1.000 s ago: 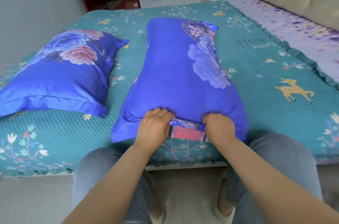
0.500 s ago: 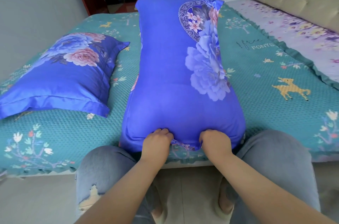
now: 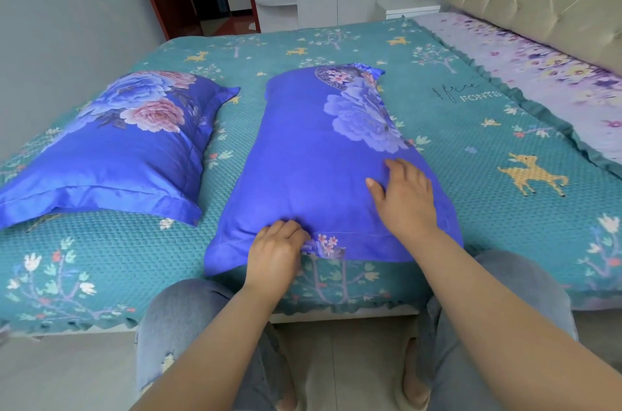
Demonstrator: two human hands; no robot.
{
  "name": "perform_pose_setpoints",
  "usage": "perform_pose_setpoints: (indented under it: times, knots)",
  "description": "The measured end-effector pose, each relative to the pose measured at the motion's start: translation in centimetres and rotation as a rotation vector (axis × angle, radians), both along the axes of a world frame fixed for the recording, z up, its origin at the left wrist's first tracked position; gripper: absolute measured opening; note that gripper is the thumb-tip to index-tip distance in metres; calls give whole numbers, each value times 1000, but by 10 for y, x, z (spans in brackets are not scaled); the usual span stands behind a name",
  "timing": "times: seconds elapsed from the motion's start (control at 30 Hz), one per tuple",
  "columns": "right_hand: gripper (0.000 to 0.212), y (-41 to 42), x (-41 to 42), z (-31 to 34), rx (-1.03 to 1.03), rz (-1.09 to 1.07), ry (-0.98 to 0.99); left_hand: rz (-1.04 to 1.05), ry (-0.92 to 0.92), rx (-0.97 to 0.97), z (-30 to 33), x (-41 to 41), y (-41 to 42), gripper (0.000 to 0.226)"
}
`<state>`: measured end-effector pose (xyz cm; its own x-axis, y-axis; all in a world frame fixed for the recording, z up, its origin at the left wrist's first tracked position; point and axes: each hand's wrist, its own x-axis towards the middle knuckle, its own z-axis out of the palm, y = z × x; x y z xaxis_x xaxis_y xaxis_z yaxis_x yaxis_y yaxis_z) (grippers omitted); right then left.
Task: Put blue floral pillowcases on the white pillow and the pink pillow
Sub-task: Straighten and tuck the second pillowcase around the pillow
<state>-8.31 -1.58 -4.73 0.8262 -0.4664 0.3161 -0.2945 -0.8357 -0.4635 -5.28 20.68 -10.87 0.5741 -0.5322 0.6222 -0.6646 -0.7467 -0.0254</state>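
Lowered flat again onto the bedspread (image 3: 437,141), near pillow (image 3: 319,175), right hand (image 3: 404,195) spread on it, left hand (image 3: 276,249) pinching its hem, second pillow (image 3: 117,148) left of it, two counted.

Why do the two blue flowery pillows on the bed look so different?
The left blue floral pillow shows big pink and blue flowers; the middle blue floral pillow is mostly plain blue with pale blue flowers near its far end. Nobody touches the left one; the left hand pinches the middle one's near edge, and the right hand rests flat on it. The left one lies angled; the middle one points away. Both lie on the teal bedspread.
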Motion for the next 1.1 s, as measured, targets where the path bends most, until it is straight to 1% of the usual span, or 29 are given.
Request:
perform_pose_setpoints:
  times: [0.03, 0.07, 0.1, 0.17, 0.2, 0.27, 0.3, 0.33, 0.37, 0.4, 0.43, 0.47, 0.5, 0.53, 0.57, 0.63, 0.67, 0.7, 0.77, 0.8, 0.83, 0.87, 0.9, 0.93, 0.97, 1.0, 1.03, 1.07, 1.1]
  knots:
    - [76, -8, 2, -9, 83, -61, 125, -30, -15, -26, 0, -1, 0, 18]
    - [88, -17, 2, -21, 201, -114, 209, -57, -29, -43, -1, -4, 0, 32]
    - [99, -24, 0, -31, 350, -155, 230, -66, -35, -57, 3, -8, -1, 41]
    - [113, -34, -5, -43, 608, -193, 153, -10, -44, -65, 10, -13, -4, 53]
    - [113, -39, -5, -49, 696, -202, 100, 73, -24, -46, 10, -12, -6, 63]
    - [102, -42, -7, -50, 894, -194, 36, 284, 156, 50, 10, -6, -10, 92]
    - [95, -43, -8, -48, 1044, -173, 7, 357, 269, 74, 9, -2, -11, 104]
    - [84, -41, -5, -48, 1219, -148, -21, 405, 355, 59, 8, 0, -7, 112]
    - [68, -44, -6, -44, 1400, -130, -27, 431, 414, 6, 5, 3, -9, 116]
    - [53, -43, -7, -39, 1554, -79, -1, 439, 474, -89, 2, 5, -7, 114]
    - [44, -43, -7, -33, 1658, -34, 29, 428, 526, -211, 2, 7, -8, 110]
    - [44, -42, -8, -27, 1697, 12, 51, 406, 576, -347, 6, 6, -13, 105]
    - [47, -42, -7, -21, 1715, 43, 45, 386, 596, -442, 4, 12, -17, 101]
    - [48, -40, -5, -11, 1737, 86, 6, 368, 630, -549, 11, 14, -23, 99]
    - [43, -35, -4, 3, 1760, 149, -63, 335, 690, -704, 13, 20, -30, 97]
    - [34, -26, 2, 36, 1736, 289, -210, 194, 824, -1132, 23, 26, -45, 90]
    - [29, -20, 6, 56, 1682, 372, -263, 132, 883, -1329, 25, 27, -54, 80]
    - [26, -14, 11, 74, 1606, 457, -300, 91, 950, -1481, 29, 24, -67, 68]
    - [25, 2, 23, 109, 1395, 646, -318, 35, 1102, -1626, 39, 10, -98, 36]
    - [26, 11, 33, 123, 1258, 722, -288, -30, 1196, -1684, 45, 0, -115, 21]
    - [27, 21, 42, 134, 1104, 782, -232, -80, 1304, -1749, 49, -6, -130, 17]
    - [28, 32, 51, 142, 940, 835, -154, -122, 1438, -1799, 56, -16, -145, 19]
    - [29, 42, 60, 146, 757, 865, -71, -148, 1578, -1757, 59, -21, -154, 20]
    - [35, 52, 67, 146, 565, 882, 6, -211, 1695, -1638, 63, -29, -161, 20]
    - [45, 60, 75, 141, 409, 896, 63, -264, 1763, -1487, 65, -35, -163, 21]
    - [53, 64, 79, 136, 320, 896, 90, -278, 1788, -1367, 63, -39, -162, 21]
    - [55, 67, 79, 129, 308, 881, 89, -269, 1784, -1300, 57, -40, -157, 18]
    - [51, 64, 77, 122, 320, 864, 65, -245, 1768, -1267, 50, -38, -149, 11]
    - [44, 56, 75, 113, 267, 816, 15, -203, 1730, -1237, 44, -36, -139, 10]
